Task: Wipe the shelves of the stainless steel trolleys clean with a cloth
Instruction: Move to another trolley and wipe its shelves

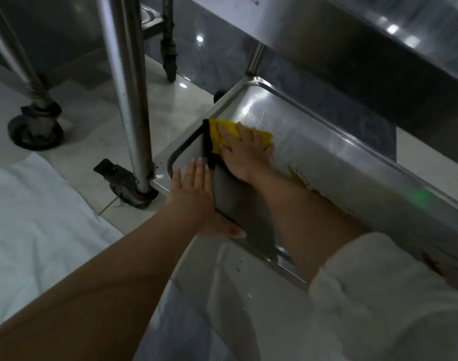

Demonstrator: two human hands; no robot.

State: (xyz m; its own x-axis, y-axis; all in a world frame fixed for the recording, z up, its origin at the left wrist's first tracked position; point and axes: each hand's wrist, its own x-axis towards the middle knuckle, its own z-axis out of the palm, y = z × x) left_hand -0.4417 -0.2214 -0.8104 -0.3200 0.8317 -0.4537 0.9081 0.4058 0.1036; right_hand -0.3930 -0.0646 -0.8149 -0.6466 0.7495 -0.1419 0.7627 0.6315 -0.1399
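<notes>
the flat right hand hides much of the yellow cloth; the upper stainless steel shelf is cropped by the right edge.

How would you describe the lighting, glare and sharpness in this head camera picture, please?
Head view: dim overall, bright only where ceiling lights glare off the floor and the upper shelf; a green flare sits on the lower shelf; the right hand on the yellow cloth is soft; wide-angle bending at the edges.
</notes>
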